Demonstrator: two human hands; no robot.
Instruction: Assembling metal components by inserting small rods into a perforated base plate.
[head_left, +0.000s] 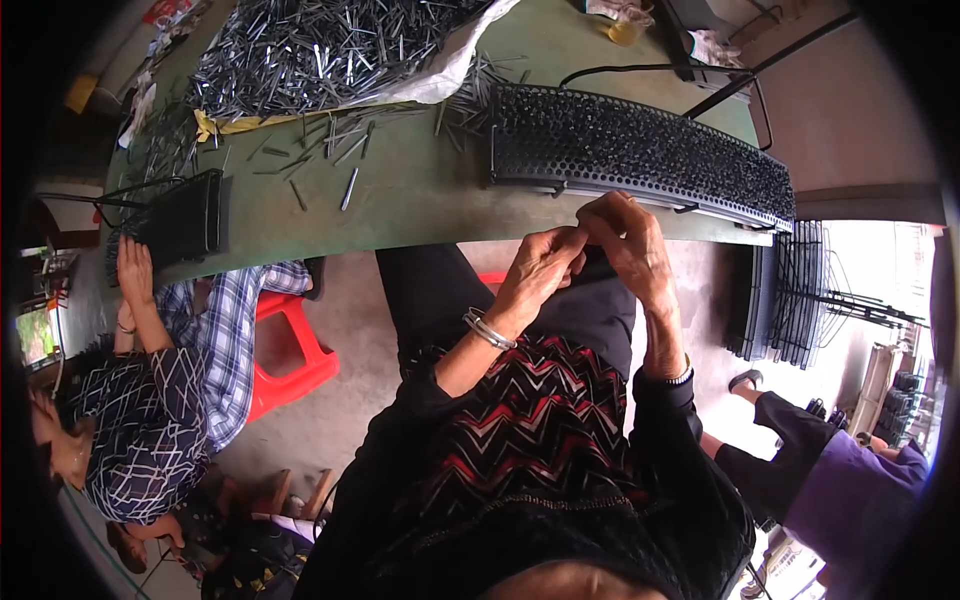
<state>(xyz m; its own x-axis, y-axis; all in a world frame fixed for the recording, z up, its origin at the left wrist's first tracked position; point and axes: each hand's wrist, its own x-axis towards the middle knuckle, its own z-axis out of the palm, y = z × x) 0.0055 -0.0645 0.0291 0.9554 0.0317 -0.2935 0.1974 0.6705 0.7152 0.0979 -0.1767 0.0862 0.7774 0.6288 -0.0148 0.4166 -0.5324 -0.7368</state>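
My left hand (538,272) and my right hand (628,240) meet just below the near edge of the green table (420,200), fingertips pinched together around something small that the fingers hide. Right above them lies a long black perforated tray (640,150) packed with small metal pins. A silver bangle sits on my left wrist. Loose grey metal pins (320,45) are heaped on a white sheet at the table's far left.
A seated person in a patterned top at the left works at a smaller black tray (185,220), by a red stool (295,350). Another person in purple sits at the lower right. Stacked black trays and wire racks (790,290) stand on the floor at right.
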